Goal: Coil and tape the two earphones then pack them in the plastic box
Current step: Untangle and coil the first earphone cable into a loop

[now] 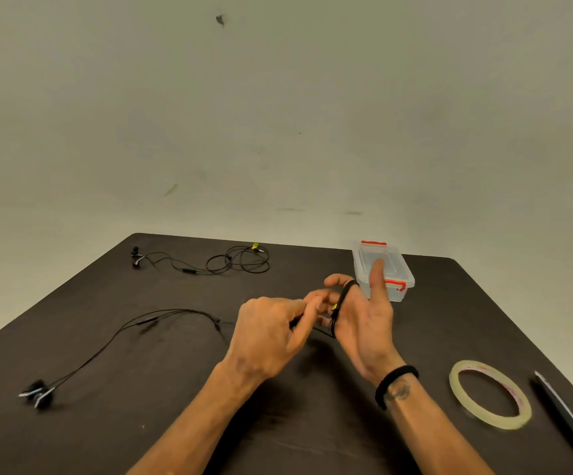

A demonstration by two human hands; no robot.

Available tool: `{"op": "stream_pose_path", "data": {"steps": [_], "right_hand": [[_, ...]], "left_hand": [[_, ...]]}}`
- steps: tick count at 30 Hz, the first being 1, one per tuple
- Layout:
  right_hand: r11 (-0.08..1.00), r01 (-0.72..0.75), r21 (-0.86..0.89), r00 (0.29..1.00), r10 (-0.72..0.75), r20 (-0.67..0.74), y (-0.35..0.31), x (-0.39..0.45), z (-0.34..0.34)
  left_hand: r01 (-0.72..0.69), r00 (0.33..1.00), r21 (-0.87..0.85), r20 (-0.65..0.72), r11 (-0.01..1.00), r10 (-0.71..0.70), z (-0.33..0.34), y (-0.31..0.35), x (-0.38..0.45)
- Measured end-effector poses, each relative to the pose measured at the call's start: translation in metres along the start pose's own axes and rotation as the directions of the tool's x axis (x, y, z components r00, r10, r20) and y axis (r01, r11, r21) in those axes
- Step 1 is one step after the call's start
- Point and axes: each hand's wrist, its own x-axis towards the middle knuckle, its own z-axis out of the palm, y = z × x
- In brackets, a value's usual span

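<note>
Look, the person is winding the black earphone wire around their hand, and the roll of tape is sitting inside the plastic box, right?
Not quite. The wire is being wound around the right hand, but the tape lies on the table, near the right wrist. The head view shows the box closed, farther back.

One black earphone (pixel 113 341) trails toward the table's left edge, its cord partly wound. The other earphone (pixel 209 260) lies loose near the far edge. The clear plastic box (pixel 394 265), lid shut, sits at the far right.

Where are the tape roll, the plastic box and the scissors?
tape roll (pixel 461 398): head view, left side of the ring.
plastic box (pixel 367 260): head view, clear lid.
scissors (pixel 560 409): head view, dark blade near the table's right edge.
</note>
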Motion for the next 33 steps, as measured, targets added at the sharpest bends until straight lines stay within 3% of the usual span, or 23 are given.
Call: {"op": "stream_pose_path", "data": {"steps": [6, 10, 15, 20, 24, 28, 33], "right_hand": [[0.964, -0.104, -0.246, 0.965, 0.158, 0.210, 0.006, -0.006, 0.011], [0.941, -0.144, -0.305, 0.891, 0.258, 0.375, 0.004, -0.012, 0.020], [0.863, -0.307, -0.401, 0.782, 0.468, 0.411, 0.007, -0.016, 0.019], [0.831, -0.456, -0.319, 0.628, 0.554, 0.546, 0.001, -0.018, 0.022], [0.816, -0.556, -0.160, 0.537, 0.499, 0.680, -0.006, -0.019, 0.023], [0.815, -0.579, 0.014, 0.561, 0.386, 0.732, -0.011, -0.019, 0.025], [0.817, -0.521, 0.249, 0.698, 0.240, 0.675, -0.012, -0.016, 0.020]], "left_hand": [[-0.019, 0.986, -0.009, -0.164, 1.000, 0.017, -0.008, -0.009, 0.005], [-0.025, 0.975, -0.050, -0.223, 0.998, 0.014, -0.011, -0.010, 0.005], [-0.025, 0.967, -0.024, -0.254, 0.999, 0.018, -0.014, -0.016, 0.008], [0.083, 0.967, -0.180, -0.224, 0.980, -0.123, -0.015, -0.017, 0.009], [0.212, 0.947, -0.401, -0.143, 0.891, -0.289, -0.011, -0.018, 0.008], [0.336, 0.922, -0.504, 0.004, 0.796, -0.387, -0.002, -0.010, 0.007], [0.426, 0.905, -0.448, 0.194, 0.786, -0.379, 0.012, -0.004, -0.003]]}}
